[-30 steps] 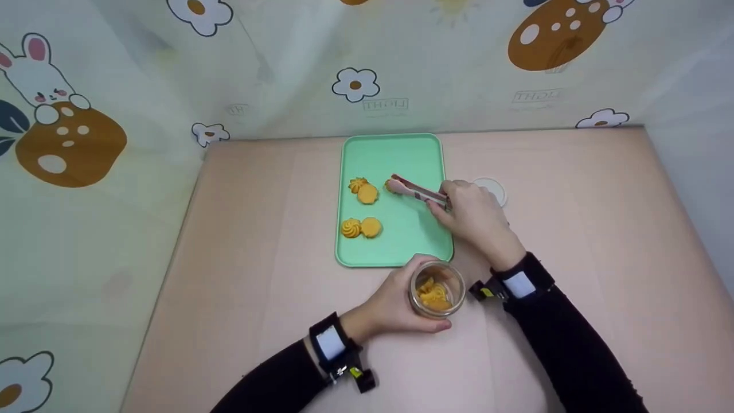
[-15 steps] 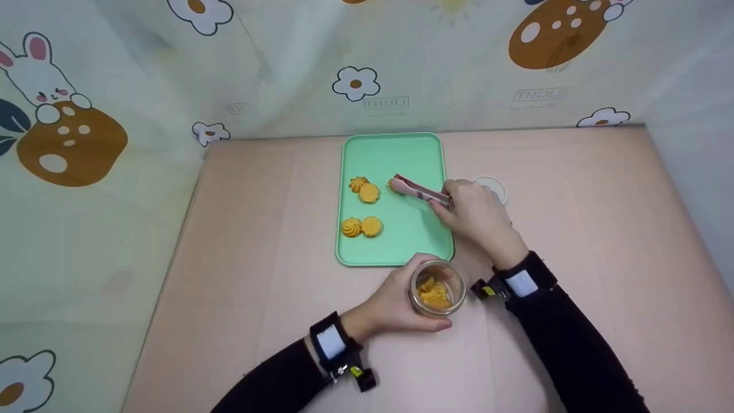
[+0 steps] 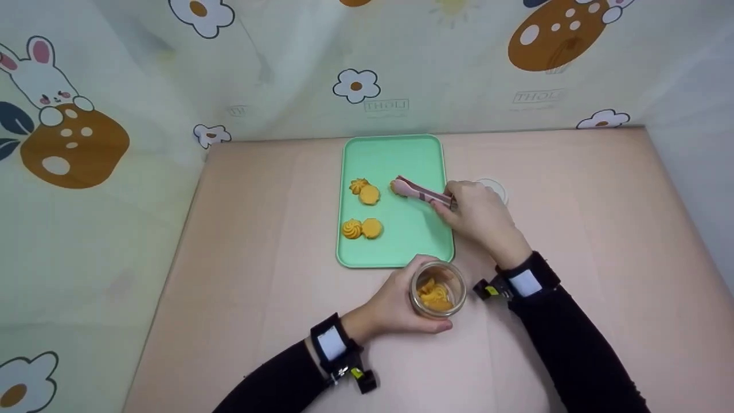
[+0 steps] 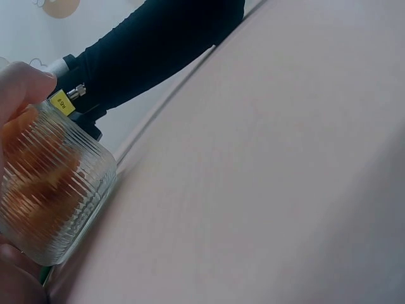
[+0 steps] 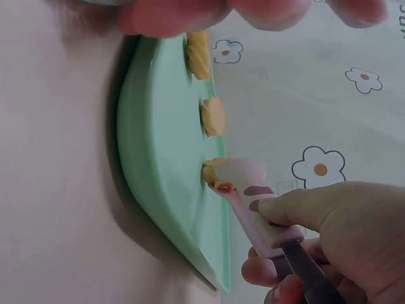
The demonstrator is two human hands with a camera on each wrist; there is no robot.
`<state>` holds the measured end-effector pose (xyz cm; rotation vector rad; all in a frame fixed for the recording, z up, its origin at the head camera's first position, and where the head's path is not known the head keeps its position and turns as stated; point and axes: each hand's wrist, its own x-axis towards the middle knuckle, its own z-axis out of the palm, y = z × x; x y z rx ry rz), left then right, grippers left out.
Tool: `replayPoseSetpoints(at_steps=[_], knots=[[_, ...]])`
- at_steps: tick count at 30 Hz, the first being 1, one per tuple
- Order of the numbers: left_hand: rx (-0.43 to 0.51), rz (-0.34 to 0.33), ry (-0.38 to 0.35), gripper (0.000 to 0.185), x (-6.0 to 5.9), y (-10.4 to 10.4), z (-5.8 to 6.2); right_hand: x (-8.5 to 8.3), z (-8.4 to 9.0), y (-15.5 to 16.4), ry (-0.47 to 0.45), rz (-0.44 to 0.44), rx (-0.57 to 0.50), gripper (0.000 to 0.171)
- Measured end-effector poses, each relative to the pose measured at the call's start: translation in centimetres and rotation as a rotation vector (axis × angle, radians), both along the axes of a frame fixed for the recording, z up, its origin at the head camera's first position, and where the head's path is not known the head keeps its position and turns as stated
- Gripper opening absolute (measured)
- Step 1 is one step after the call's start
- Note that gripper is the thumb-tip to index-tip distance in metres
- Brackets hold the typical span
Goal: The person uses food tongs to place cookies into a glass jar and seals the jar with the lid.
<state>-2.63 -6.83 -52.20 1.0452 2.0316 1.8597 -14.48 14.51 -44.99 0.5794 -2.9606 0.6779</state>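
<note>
My left hand [image 3: 395, 304] grips a ribbed glass jar [image 3: 457, 277] in front of the tray, its mouth facing up. Several golden cookies [image 3: 434, 295] lie inside it. The jar's ribbed wall [image 4: 95, 180] also shows in the left wrist view. In my right hand [image 3: 481, 215] is a pair of pink tongs [image 3: 423, 193], pinched between thumb and fingers. Their tips are around a cookie [image 5: 211, 171] over the green tray [image 3: 401, 246]; whether it touches the tray I cannot tell. Left on the tray lie two pairs of cookies, an upper pair [image 3: 370, 195] and a lower pair [image 3: 371, 228].
A pale round lid [image 3: 498, 189] lies on the table right of the tray, partly hidden behind my right hand. The pinkish table [image 3: 258, 229] extends to both sides. A printed curtain [image 3: 287, 86] hangs behind and to the left.
The tongs and right hand have shifted slightly right, and the cookie at the tips with them. The tongs' arms look closer together. The left hand and jar stay put.
</note>
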Motion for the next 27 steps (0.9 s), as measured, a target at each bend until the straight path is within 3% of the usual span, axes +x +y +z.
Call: replayPoseSetpoints(at_steps=[5, 11, 20, 27], knots=[[0.003, -0.005, 0.001, 0.089, 0.0, 0.0, 0.0, -0.2, 0.5, 0.7, 0.006, -0.012, -0.002, 0.03], [-0.001, -0.001, 0.011, 0.09, 0.1, 0.0, 0.2, 0.1, 2.4, 2.0, -0.032, -0.021, -0.072, 0.029], [-0.016, 0.009, 0.005, 0.088, 0.1, 0.1, 0.2, 1.5, 5.9, 3.7, 0.08, -0.028, -0.197, 0.024], [-0.016, 0.003, -0.023, 0.088, 0.1, 0.0, 0.2, 3.2, 8.6, 4.9, 0.152, -0.023, -0.206, 0.021]])
